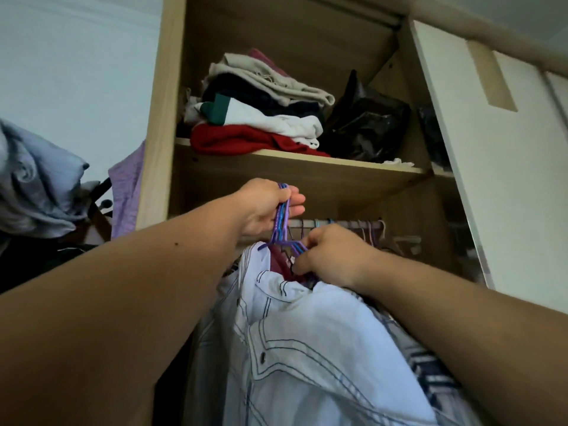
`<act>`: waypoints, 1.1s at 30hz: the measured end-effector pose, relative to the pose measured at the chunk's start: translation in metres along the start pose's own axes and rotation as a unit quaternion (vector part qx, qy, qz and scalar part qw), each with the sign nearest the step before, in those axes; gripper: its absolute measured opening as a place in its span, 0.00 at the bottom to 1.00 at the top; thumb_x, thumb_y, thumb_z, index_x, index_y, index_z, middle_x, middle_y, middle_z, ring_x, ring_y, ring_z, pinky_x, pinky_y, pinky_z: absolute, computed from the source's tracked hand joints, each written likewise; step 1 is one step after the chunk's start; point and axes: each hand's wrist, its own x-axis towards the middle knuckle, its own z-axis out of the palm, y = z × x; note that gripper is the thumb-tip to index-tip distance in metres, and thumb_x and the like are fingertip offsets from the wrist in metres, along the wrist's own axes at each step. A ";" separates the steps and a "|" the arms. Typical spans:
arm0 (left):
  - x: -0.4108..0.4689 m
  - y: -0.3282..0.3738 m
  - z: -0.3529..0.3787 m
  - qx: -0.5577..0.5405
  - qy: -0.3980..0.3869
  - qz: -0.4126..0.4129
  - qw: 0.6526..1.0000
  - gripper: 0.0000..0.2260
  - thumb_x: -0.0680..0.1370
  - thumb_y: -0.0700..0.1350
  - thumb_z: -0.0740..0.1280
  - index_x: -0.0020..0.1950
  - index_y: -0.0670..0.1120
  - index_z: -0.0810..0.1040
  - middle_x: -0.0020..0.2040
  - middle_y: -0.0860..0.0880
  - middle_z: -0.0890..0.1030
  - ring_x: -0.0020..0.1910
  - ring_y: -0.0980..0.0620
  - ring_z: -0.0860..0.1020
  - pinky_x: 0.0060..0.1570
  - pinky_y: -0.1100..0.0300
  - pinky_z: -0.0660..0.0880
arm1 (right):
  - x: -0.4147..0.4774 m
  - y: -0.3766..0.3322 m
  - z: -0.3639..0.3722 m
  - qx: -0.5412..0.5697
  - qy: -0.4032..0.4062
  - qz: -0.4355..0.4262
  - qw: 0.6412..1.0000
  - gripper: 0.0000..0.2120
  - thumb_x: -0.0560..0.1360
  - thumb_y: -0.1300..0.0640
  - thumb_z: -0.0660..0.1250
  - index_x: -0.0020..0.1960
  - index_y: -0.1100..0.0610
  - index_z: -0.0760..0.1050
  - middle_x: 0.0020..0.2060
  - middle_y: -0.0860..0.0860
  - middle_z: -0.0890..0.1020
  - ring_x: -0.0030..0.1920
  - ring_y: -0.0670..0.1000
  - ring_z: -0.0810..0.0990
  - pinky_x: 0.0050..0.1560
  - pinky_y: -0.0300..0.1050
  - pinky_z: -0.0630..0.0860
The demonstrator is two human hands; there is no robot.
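1. White shirt [307, 348] with dark stitching hangs nearest, at 6 o'clock of both hands, with a maroon garment [278, 261] tucked behind its collar.
2. Right hand [332, 256]: its grip is clamped on the shoulders of the purple and blue hangers [296, 248], fingers curled round the wires just above the collar.
3. Left hand [264, 207], at 10 o'clock of the right: its grip pinches the bunched hooks [283, 207] together.
4. Closet rail [338, 224] runs just beyond, at 3 o'clock of the hooks, and carries other hangers. To hang the bundle well, I judge: hold the hooks aligned, lift them over a free stretch of rail, lower them all at once, and let the right hand bear the weight until they seat.
5. Shelf [353, 167] at 12 o'clock holds folded clothes [258, 118] and a black plastic bag [368, 127].
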 end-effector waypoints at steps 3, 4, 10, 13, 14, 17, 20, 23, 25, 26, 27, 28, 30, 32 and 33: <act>0.014 -0.001 -0.013 0.051 0.020 0.019 0.998 0.11 0.83 0.40 0.54 0.51 0.47 0.75 0.46 0.52 0.82 0.41 0.57 0.82 0.40 0.59 0.77 | 0.031 0.008 0.019 0.072 0.013 0.005 0.997 0.05 0.64 0.63 0.73 0.39 0.60 0.78 0.30 0.53 0.77 0.33 0.51 0.74 0.31 0.41 0.69; 0.020 -0.003 -0.016 0.059 0.033 0.029 0.997 0.11 0.83 0.40 0.53 0.52 0.46 0.75 0.47 0.51 0.82 0.43 0.56 0.82 0.39 0.60 0.76 | 0.041 0.009 0.025 0.088 0.021 0.002 0.996 0.04 0.64 0.63 0.72 0.38 0.60 0.77 0.32 0.54 0.78 0.34 0.52 0.75 0.33 0.42 0.70; 0.068 -0.014 -0.023 0.114 0.159 0.108 0.975 0.12 0.81 0.36 0.58 0.62 0.41 0.74 0.55 0.45 0.80 0.45 0.54 0.79 0.42 0.64 0.76 | 0.119 0.026 0.056 0.150 0.060 -0.030 0.986 0.10 0.66 0.60 0.70 0.29 0.56 0.71 0.29 0.51 0.76 0.34 0.54 0.75 0.29 0.40 0.66; 0.088 -0.025 -0.030 0.155 0.210 0.117 0.958 0.13 0.80 0.36 0.60 0.64 0.40 0.73 0.52 0.44 0.79 0.46 0.51 0.78 0.46 0.62 0.76 | 0.154 0.034 0.069 0.154 0.041 -0.046 0.986 0.09 0.66 0.58 0.70 0.31 0.56 0.71 0.30 0.51 0.75 0.31 0.51 0.73 0.27 0.39 0.62; 0.093 -0.031 -0.033 0.170 0.219 0.108 0.955 0.14 0.80 0.36 0.61 0.65 0.40 0.73 0.53 0.44 0.78 0.48 0.50 0.78 0.50 0.59 0.76 | 0.164 0.037 0.075 0.156 0.033 -0.047 0.986 0.09 0.66 0.58 0.70 0.31 0.56 0.71 0.29 0.50 0.75 0.30 0.50 0.72 0.26 0.39 0.61; 0.104 -0.052 -0.043 0.192 0.229 0.068 0.952 0.13 0.80 0.36 0.59 0.64 0.41 0.74 0.49 0.43 0.77 0.44 0.50 0.75 0.43 0.58 0.74 | 0.194 0.046 0.095 0.172 0.020 -0.050 0.984 0.10 0.66 0.59 0.69 0.30 0.57 0.69 0.27 0.51 0.73 0.29 0.51 0.71 0.25 0.39 0.59; 0.110 -0.071 -0.054 0.195 0.237 0.040 0.951 0.13 0.79 0.35 0.59 0.62 0.39 0.74 0.52 0.39 0.79 0.45 0.48 0.78 0.44 0.57 0.77 | 0.219 0.046 0.109 0.169 0.013 -0.053 0.984 0.11 0.69 0.58 0.66 0.31 0.57 0.67 0.28 0.50 0.71 0.29 0.51 0.69 0.25 0.39 0.58; 0.110 -0.088 -0.063 0.197 0.234 0.024 0.952 0.12 0.79 0.33 0.60 0.61 0.36 0.75 0.41 0.41 0.77 0.25 0.58 0.75 0.23 0.70 0.69 | 0.237 0.043 0.121 0.169 0.000 -0.062 0.984 0.07 0.71 0.56 0.64 0.36 0.56 0.70 0.32 0.50 0.73 0.37 0.55 0.73 0.32 0.38 0.64; 0.109 -0.097 -0.068 0.201 0.241 0.009 0.950 0.10 0.79 0.35 0.61 0.59 0.39 0.76 0.36 0.46 0.76 0.20 0.61 0.71 0.19 0.71 0.65 | 0.246 0.041 0.130 0.185 -0.002 -0.058 0.981 0.05 0.73 0.54 0.63 0.45 0.56 0.75 0.42 0.54 0.79 0.47 0.58 0.78 0.40 0.41 0.67; 0.108 -0.100 -0.068 0.199 0.243 0.002 0.949 0.09 0.79 0.36 0.62 0.57 0.41 0.76 0.37 0.46 0.78 0.22 0.60 0.72 0.21 0.71 0.66 | 0.250 0.041 0.135 0.193 -0.002 -0.050 0.980 0.08 0.74 0.54 0.63 0.50 0.56 0.77 0.47 0.55 0.80 0.51 0.58 0.79 0.42 0.41 0.68; 0.108 -0.104 -0.070 0.196 0.245 -0.004 0.949 0.08 0.79 0.37 0.62 0.56 0.43 0.76 0.41 0.44 0.80 0.26 0.59 0.75 0.25 0.69 0.69 | 0.255 0.042 0.140 0.198 -0.003 -0.042 0.979 0.10 0.75 0.53 0.63 0.53 0.56 0.78 0.51 0.56 0.81 0.53 0.58 0.79 0.43 0.41 0.68; 0.108 -0.108 -0.071 0.194 0.244 -0.009 0.950 0.08 0.79 0.37 0.62 0.56 0.42 0.77 0.46 0.41 0.82 0.30 0.57 0.76 0.28 0.68 0.70 | 0.258 0.043 0.143 0.196 -0.007 -0.035 0.980 0.12 0.75 0.53 0.62 0.55 0.57 0.78 0.53 0.56 0.81 0.54 0.58 0.79 0.44 0.41 0.68; 0.108 -0.118 -0.075 0.188 0.235 -0.015 0.954 0.11 0.79 0.35 0.60 0.59 0.37 0.77 0.43 0.43 0.81 0.27 0.59 0.75 0.27 0.69 0.69 | 0.263 0.048 0.150 0.187 -0.024 -0.027 0.982 0.12 0.75 0.53 0.63 0.54 0.58 0.78 0.54 0.57 0.81 0.53 0.58 0.79 0.44 0.41 0.68; 0.108 -0.129 -0.079 0.197 0.219 -0.034 0.955 0.13 0.80 0.34 0.57 0.60 0.35 0.76 0.33 0.48 0.77 0.24 0.59 0.73 0.25 0.68 0.68 | 0.264 0.055 0.158 0.176 -0.040 -0.017 0.983 0.10 0.74 0.55 0.64 0.51 0.60 0.78 0.52 0.58 0.81 0.50 0.58 0.79 0.42 0.41 0.68; 0.108 -0.133 -0.081 0.209 0.214 -0.047 0.953 0.13 0.80 0.34 0.56 0.61 0.37 0.76 0.33 0.48 0.76 0.27 0.57 0.72 0.25 0.67 0.68 | 0.264 0.058 0.163 0.170 -0.051 -0.016 0.984 0.10 0.74 0.56 0.65 0.51 0.60 0.78 0.51 0.58 0.82 0.50 0.58 0.79 0.42 0.41 0.68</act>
